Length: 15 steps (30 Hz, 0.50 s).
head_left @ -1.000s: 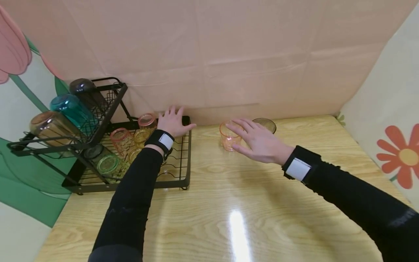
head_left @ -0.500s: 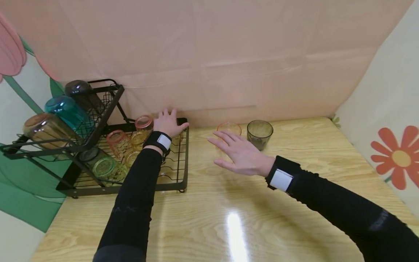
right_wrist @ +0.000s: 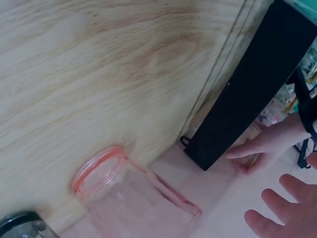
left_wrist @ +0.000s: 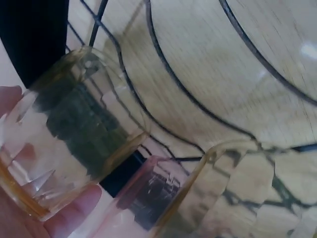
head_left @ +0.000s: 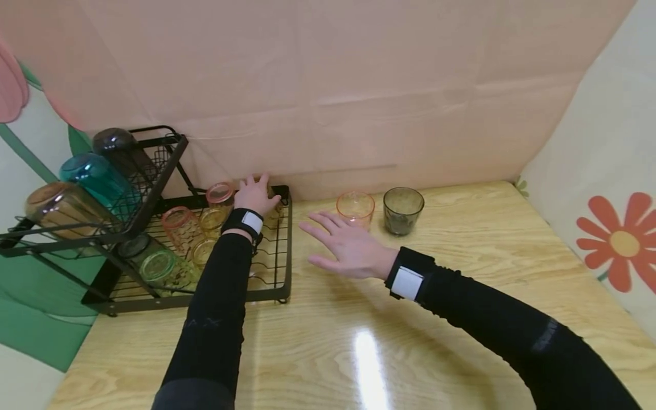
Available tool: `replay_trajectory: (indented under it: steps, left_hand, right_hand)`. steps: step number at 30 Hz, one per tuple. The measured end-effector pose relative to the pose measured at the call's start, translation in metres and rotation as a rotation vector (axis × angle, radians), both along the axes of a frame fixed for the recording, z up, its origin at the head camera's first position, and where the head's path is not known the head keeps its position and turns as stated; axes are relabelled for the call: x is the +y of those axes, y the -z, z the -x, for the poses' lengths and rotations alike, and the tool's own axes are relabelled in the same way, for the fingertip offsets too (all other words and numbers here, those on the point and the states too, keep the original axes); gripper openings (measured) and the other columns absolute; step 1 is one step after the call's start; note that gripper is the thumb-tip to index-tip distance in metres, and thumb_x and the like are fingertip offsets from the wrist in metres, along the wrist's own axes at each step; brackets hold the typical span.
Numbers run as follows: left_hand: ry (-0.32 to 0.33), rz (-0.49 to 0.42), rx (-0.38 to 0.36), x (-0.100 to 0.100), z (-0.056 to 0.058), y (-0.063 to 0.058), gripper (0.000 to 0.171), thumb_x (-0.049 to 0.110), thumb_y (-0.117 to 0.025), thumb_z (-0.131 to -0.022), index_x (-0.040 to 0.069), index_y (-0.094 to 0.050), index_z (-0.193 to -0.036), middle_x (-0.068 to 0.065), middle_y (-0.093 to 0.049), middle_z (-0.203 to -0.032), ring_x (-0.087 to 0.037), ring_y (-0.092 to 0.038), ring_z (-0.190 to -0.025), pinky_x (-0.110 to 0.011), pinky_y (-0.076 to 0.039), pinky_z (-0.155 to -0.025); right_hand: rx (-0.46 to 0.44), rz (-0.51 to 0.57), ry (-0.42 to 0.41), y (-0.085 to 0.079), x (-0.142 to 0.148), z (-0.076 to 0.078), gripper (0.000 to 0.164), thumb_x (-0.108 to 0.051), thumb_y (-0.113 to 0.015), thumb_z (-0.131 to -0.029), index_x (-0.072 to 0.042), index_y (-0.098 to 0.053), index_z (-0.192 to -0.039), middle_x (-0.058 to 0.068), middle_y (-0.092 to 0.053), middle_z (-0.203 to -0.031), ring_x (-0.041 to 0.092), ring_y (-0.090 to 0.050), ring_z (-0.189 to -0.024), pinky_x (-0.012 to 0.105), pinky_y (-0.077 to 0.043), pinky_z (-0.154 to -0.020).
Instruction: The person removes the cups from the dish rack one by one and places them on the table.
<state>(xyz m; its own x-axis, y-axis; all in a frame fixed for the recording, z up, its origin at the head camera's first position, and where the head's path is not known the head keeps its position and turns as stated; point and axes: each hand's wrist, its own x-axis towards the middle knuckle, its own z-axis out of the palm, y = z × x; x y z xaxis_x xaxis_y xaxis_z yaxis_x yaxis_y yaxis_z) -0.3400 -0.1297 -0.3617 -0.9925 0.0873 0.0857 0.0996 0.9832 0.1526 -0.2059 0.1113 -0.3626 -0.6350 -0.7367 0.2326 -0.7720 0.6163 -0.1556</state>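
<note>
At the back right corner of the black two-tier dish rack [head_left: 290, 250], my left hand [head_left: 253, 196] grips a pale yellow faceted glass [left_wrist: 74, 129]. In the left wrist view its fingers and thumb lie around the glass, close over the rack wires. My right hand [head_left: 351, 247] hovers over the table with fingers spread and nothing held. Just behind it stands a pink glass [head_left: 357, 206], partly covered by the hand in the head view. A grey glass [head_left: 403, 210] stands upright to the right of the pink one.
Pink glasses [head_left: 178, 225], yellow glasses [head_left: 212, 221], a green glass [head_left: 160, 266] and a dark glass [head_left: 137, 246] fill the rack's lower tier. Brown [head_left: 69, 208], teal [head_left: 97, 179] and dark [head_left: 120, 148] glasses lie on its upper tier. A pink wall [head_left: 348, 136] bounds the back.
My right hand has moved left and nearer, away from the pink and grey glasses, which now show more fully. The grey glass now stands upright. My left hand has stayed at the rack's back corner.
</note>
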Motion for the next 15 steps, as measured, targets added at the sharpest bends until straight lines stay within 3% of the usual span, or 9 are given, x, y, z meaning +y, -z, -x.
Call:
replay_trajectory:
  steps: [8, 15]
  left_hand:
    - [-0.016, -0.003, 0.024, 0.001, 0.000, 0.003, 0.068, 0.041, -0.067, -0.091, 0.014, -0.037, -0.147, -0.031, -0.039, -0.134, -0.047, -0.042, -0.118, -0.055, -0.049, -0.083]
    - [0.041, 0.008, 0.035, -0.001, 0.004, -0.003, 0.064, 0.040, -0.069, -0.090, 0.012, -0.044, -0.141, -0.031, -0.043, -0.132, -0.048, -0.044, -0.117, -0.057, -0.048, -0.084]
  right_hand:
    - [0.024, -0.022, 0.007, 0.001, -0.010, -0.001, 0.074, -0.064, -0.022, -0.098, -0.017, -0.026, -0.155, 0.013, -0.024, -0.157, 0.032, -0.025, -0.142, 0.053, -0.025, -0.110]
    - [-0.007, -0.022, 0.036, -0.004, -0.014, 0.000, 0.070, -0.057, -0.035, -0.098, -0.017, -0.025, -0.155, 0.013, -0.022, -0.158, 0.034, -0.025, -0.141, 0.056, -0.026, -0.109]
